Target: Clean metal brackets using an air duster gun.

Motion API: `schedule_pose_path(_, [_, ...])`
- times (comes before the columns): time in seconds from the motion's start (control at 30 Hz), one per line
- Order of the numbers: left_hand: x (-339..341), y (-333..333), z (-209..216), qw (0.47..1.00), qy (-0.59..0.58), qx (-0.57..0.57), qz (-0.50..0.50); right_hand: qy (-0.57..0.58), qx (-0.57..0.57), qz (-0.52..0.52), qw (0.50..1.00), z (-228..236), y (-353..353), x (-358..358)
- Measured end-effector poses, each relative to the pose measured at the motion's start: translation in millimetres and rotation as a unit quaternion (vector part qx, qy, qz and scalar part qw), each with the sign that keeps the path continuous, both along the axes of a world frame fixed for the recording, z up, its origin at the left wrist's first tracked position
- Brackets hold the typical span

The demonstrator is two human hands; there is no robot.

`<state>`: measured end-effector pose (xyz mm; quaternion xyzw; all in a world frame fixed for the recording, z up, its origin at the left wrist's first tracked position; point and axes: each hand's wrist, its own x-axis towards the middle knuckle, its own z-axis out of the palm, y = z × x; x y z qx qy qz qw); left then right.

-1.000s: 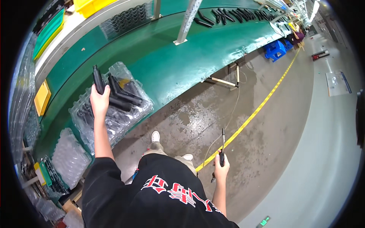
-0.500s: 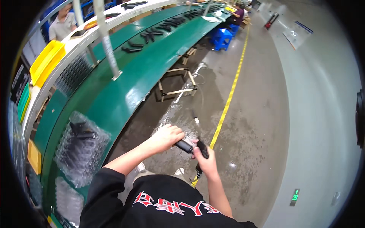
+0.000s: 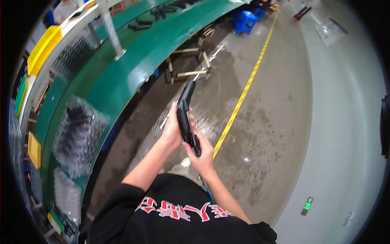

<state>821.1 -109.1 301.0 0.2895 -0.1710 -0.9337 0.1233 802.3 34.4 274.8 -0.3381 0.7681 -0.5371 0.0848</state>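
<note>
In front of my body, a long black hand-held device [image 3: 185, 118] slants away from me, bent near its middle, with a narrow pale edge along one side. My left hand [image 3: 172, 129] is closed around its left side, with fingertips showing on the far side. My right hand [image 3: 202, 156] grips the near end, thumb against the black part. I cannot make out whether the right hand also holds a second tool. A blue cord [image 3: 209, 194] shows beside my right forearm.
A green conveyor bench [image 3: 122, 87] curves along the left, with black devices [image 3: 140, 25] and bubble-wrapped packs [image 3: 79, 138] on it. Yellow bins [image 3: 42, 49] stand on the shelf. Blue stools [image 3: 244, 22] and a wooden frame [image 3: 189, 74] are ahead. A yellow line [image 3: 248, 87] crosses the floor.
My hands have come together and moved up and away from me. The black piece has turned to point ahead. The slim metal-tipped tool in my right hand no longer shows clearly.
</note>
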Motion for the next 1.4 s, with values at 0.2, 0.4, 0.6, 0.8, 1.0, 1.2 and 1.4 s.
schedule_pose_path(0.2, [29,-59,-62,0.997,0.069,0.022,-0.011,-0.036,0.052,0.039,0.997,2,11,36])
schedule_pose_path(0.4, [38,-106,-91,0.991,0.061,0.111,0.054,-0.005,0.126,0.038,0.991,5,25,72])
schedule_pose_path(0.6, [38,-121,-116,0.978,0.070,0.190,0.045,-0.037,0.196,-0.034,0.979,7,3,104])
schedule_pose_path(0.8, [44,-121,-125,0.977,0.027,0.209,0.042,-0.066,0.229,-0.060,0.969,5,-14,124])
schedule_pose_path(1.0, [53,-124,-141,0.983,-0.033,0.168,0.071,-0.071,0.261,-0.070,0.960,1,-23,133])
schedule_pose_path(1.2, [61,-134,-153,0.983,-0.076,0.141,0.091,-0.060,0.262,-0.075,0.960,-7,-33,138])
schedule_pose_path(1.4, [59,-141,-157,0.982,-0.071,0.156,0.083,-0.051,0.249,-0.080,0.964,-17,-36,138])
